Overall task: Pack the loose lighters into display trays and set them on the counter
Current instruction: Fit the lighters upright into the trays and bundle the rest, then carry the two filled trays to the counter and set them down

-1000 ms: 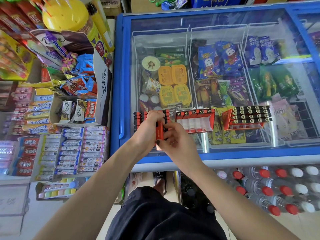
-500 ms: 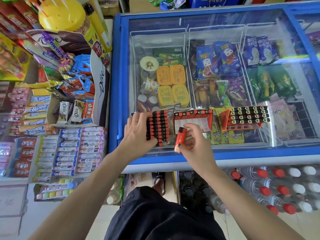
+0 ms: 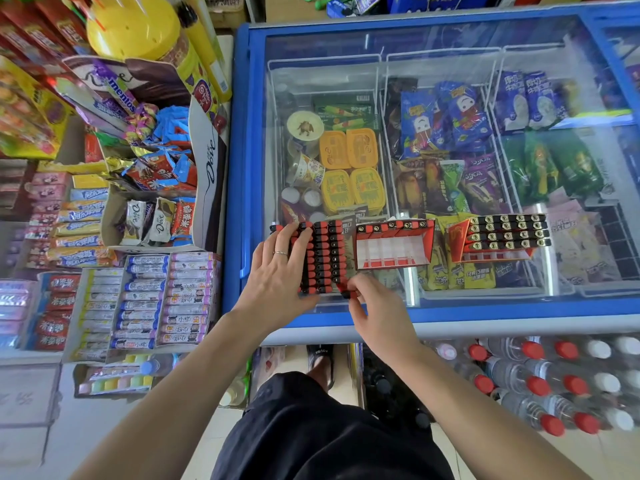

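Observation:
A block of red-and-black loose lighters lies in rows on the glass lid of the blue freezer. My left hand rests flat on the block's left side, fingers straight. My right hand pinches a red lighter at the block's lower right corner. To the right stands a red display tray with one row of lighters at its top and bare slots below. Further right a second red tray holds several full rows.
Ice creams fill wire baskets under the freezer glass. Snack and candy boxes crowd the shelf at the left. Water bottles with red and white caps lie below the freezer at the right. My foot stands on the floor.
My right hand has carried the red lighter from the air in front of the tray down to the block's lower right corner. My left hand has flattened onto the block.

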Available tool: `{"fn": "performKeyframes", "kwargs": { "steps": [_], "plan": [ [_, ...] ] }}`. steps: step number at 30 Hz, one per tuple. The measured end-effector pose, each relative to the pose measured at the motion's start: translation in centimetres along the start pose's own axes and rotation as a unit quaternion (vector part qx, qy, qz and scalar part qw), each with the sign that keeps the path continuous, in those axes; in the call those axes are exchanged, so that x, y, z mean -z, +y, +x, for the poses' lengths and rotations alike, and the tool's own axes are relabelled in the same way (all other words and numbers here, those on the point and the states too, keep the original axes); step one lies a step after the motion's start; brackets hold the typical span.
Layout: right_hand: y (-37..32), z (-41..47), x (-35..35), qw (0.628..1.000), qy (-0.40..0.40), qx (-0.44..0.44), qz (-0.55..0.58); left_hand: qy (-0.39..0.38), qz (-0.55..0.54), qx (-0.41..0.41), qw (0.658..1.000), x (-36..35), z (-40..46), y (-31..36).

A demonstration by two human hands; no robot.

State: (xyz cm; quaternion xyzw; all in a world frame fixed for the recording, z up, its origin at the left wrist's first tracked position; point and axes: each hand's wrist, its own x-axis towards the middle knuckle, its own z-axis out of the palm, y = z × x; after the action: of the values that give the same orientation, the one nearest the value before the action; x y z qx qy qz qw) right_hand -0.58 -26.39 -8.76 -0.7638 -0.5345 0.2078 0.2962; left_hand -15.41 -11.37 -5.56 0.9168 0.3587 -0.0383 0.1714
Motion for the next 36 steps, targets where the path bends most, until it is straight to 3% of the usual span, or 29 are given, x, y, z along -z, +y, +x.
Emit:
{"fn": "performKeyframes", "kwargs": {
  "steps": [13,24,36],
  "plan": [
    [-0.1,0.1,-1.5,1.000,0.016,-0.003,0.011,0.015,0.028,0.012,0.999,-0.3,0.0,0.4],
    [0.4,0.2,-1.3,0.996,0.013,0.033,-0.087,0.020,0.031,0.029,0.999,-0.6,0.2,0.9],
    [0.0,0.7,-1.3,0.991,0.045,0.071,-0.104,0.025,0.043,0.029,0.998,-0.6,0.4,1.1]
  ]
}}
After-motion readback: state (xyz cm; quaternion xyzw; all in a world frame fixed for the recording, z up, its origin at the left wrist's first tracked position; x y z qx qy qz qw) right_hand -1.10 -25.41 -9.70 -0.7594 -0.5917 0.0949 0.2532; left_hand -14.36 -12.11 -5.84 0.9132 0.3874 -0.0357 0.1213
